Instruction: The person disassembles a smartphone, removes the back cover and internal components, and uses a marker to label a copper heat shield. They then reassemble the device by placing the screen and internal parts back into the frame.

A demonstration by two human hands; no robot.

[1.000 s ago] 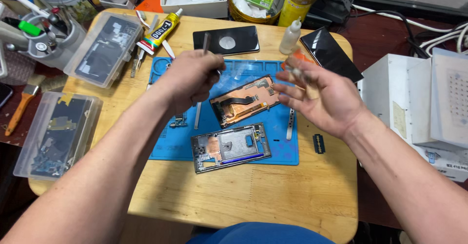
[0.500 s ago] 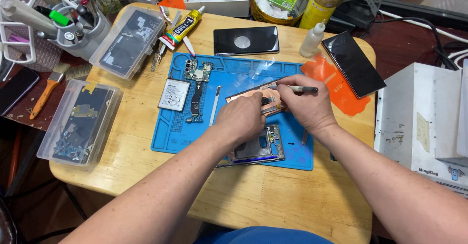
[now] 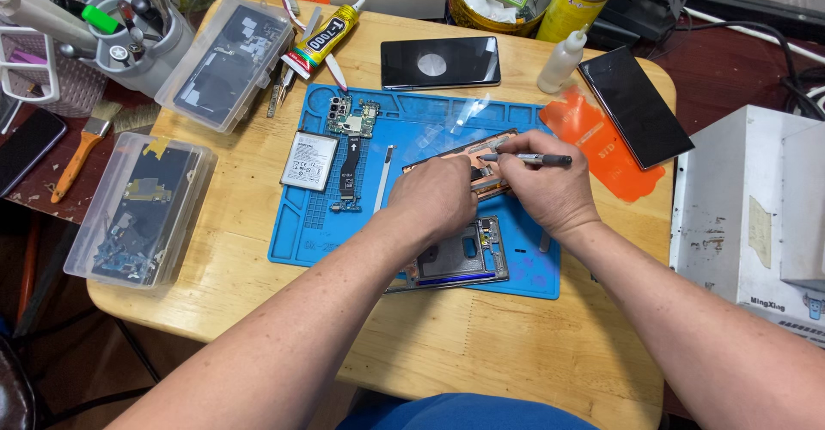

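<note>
Since a second ago both hands have dropped onto the copper-coloured phone frame [image 3: 464, 157] mid-mat [image 3: 318, 232]: left hand [image 3: 434, 196] pressing it, fingers together, right hand [image 3: 546, 185] pinching a tweezer tool [image 3: 537, 159], battery [image 3: 308, 161] lying leftward.

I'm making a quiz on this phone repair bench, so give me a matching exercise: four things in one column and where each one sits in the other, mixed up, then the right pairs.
Things:
1. battery
2. glue tube
3. orange film
4. brush

Places:
A. off the table's left edge
B. on the wooden table right of the blue mat
C. on the left part of the blue mat
D. on the table above the mat's top left corner

Pairs: 1-C, 2-D, 3-B, 4-A
</note>
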